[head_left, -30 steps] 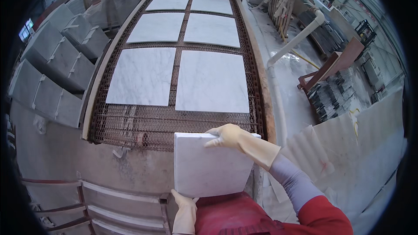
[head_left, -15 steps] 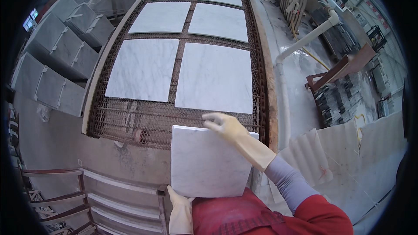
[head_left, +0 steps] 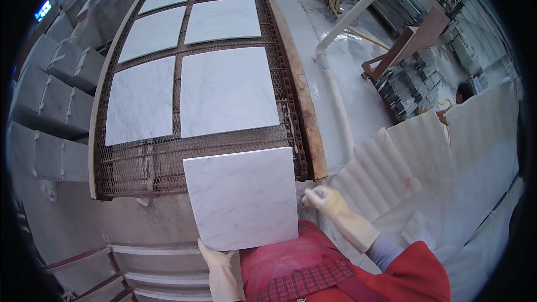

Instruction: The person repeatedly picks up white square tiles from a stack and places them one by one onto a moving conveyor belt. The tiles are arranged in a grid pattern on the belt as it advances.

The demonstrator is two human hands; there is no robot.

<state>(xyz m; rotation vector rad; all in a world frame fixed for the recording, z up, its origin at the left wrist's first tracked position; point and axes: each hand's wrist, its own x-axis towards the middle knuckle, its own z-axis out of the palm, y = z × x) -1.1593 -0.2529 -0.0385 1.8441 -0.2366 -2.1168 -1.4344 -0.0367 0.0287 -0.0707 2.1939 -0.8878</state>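
Holding a square white marble tile (head_left: 241, 198) flat at the near end of the mesh conveyor belt (head_left: 151, 162), its far edge overlapping the belt end; left hand (head_left: 219, 271), in a pale rubber glove, gripping the tile's near edge from below, fingers closed under it; right hand (head_left: 327, 201), gloved too, hovering loosely curled just beside the tile's right edge, holding nothing. Already lying on the belt: two columns of tiles (head_left: 226, 92), the nearest pair just ahead. Judging from this, sitting midway: tile not yet fully down on the mesh, releasing remaining
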